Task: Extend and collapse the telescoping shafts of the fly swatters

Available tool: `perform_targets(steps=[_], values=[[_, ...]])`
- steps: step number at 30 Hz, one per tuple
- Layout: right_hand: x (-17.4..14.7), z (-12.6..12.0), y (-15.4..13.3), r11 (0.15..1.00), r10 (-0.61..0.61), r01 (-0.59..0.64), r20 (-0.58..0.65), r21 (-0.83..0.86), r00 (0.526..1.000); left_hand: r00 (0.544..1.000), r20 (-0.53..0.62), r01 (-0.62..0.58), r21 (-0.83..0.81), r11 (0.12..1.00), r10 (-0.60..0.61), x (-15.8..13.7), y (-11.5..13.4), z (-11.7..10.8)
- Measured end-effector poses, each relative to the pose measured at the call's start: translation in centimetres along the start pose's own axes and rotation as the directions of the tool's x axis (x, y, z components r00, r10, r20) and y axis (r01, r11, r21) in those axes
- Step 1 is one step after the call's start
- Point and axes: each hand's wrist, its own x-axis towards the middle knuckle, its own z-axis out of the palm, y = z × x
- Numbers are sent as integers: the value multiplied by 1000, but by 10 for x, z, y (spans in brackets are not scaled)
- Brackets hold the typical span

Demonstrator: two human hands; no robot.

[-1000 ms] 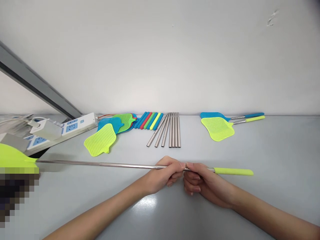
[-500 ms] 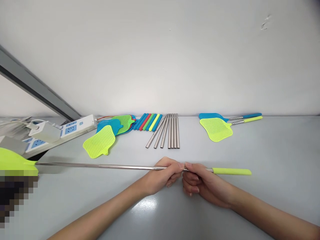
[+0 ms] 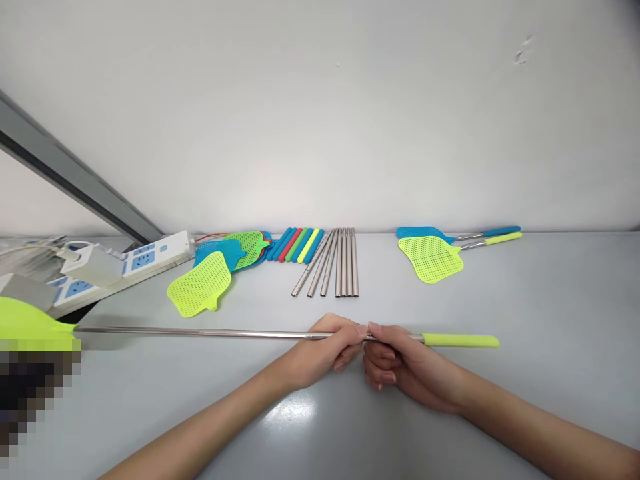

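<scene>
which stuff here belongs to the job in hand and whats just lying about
Job, it seems:
- long yellow-green swatter, held by left hand and right hand
- loose swatter heads
- coloured grips
- metal rods
- two swatters at right

Lying about:
- power strip
- white adapter

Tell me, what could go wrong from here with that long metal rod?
The long silver metal rod sticks out far beyond the left hand, so a swing might knock its lime plastic head into the white plastic power strip. Slim silver metal tubes lie beyond that hand; a nudge could roll them.
</scene>
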Motion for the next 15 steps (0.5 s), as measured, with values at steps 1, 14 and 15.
perform_targets(steps=[1,14,15], values=[[0,0,0,1000,0,0,3,-1,1000,1000,1,-3,8,1000,3,0,0,0],[1,-1,1,1000,1,-1,4,8,1000,1000,-1,-8,54,998,8,-1,4,1],[1,-1,1,1000,3,-3,3,9,1000,1000,-5,-5,51,999,5,-1,4,1]])
